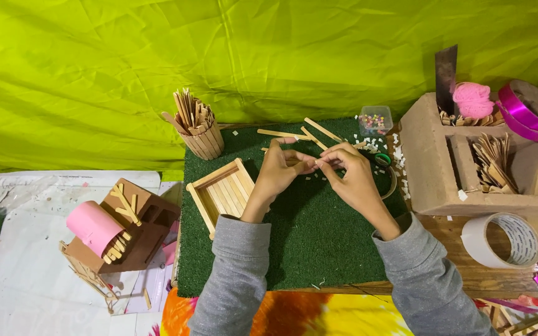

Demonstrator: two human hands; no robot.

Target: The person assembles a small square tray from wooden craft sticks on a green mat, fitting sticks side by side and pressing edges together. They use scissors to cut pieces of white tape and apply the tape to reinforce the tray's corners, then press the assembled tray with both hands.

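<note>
My left hand (279,169) and my right hand (350,172) meet over a green turf mat (319,242), fingertips pinched together on a small wooden craft stick piece (309,161) held between them. A shallow tray made of craft sticks (221,195) lies on the mat just left of my left wrist. Loose craft sticks (300,133) lie on the mat beyond my hands, among small white scraps. Both sleeves are grey.
A stick-built cup full of sticks (195,127) stands at the mat's back left. A small clear box of beads (375,119), a cardboard organiser (443,168) with sticks, pink yarn, magenta ribbon, and a tape roll (501,239) sit right. A brown model with a pink roll (116,229) lies left.
</note>
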